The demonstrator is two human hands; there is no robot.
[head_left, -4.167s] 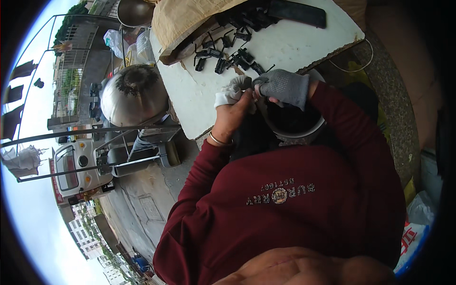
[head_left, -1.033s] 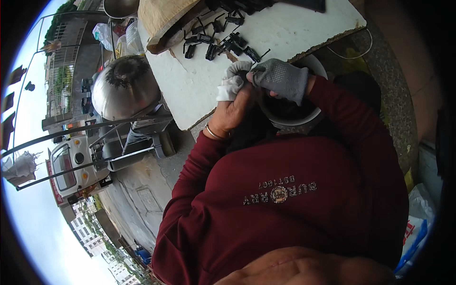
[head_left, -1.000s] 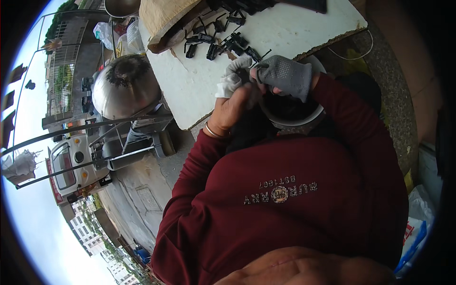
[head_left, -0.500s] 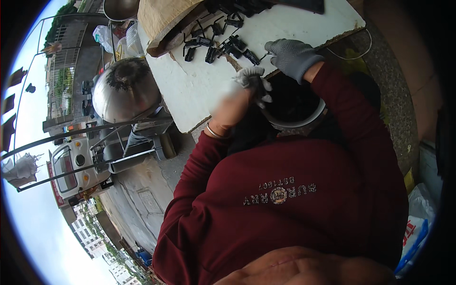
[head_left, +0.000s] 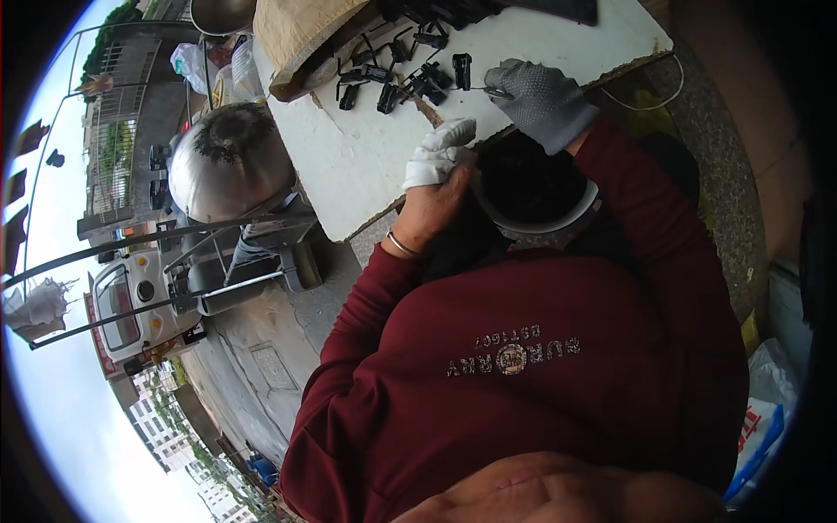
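My right hand (head_left: 545, 103), in a grey dotted glove, is closed on a thin metal tool (head_left: 495, 91) at the near edge of the white board (head_left: 349, 174). The tool's tip reaches left to a small black plastic part (head_left: 462, 71), standing apart from the others. My left hand (head_left: 438, 173) has white cloth over its fingers and is curled at the board's edge; whatever it holds is hidden. Between and below my hands is a round bowl (head_left: 547, 228) with dark contents I cannot make out. Several similar black parts (head_left: 384, 87) lie loose farther up the board.
A tan sack (head_left: 305, 39) lies open at the board's far left, with more black parts beside it. A dark flat object (head_left: 558, 9) rests at the far edge. Left of the board are a scorched metal dome (head_left: 231, 166) and a metal frame (head_left: 166, 231). A white wire (head_left: 649, 105) loops off the right corner.
The black part near the tool has turned from slanted to upright and shifted slightly up the board. My left hand has drawn back a little from the bowl, its fingers curling in.
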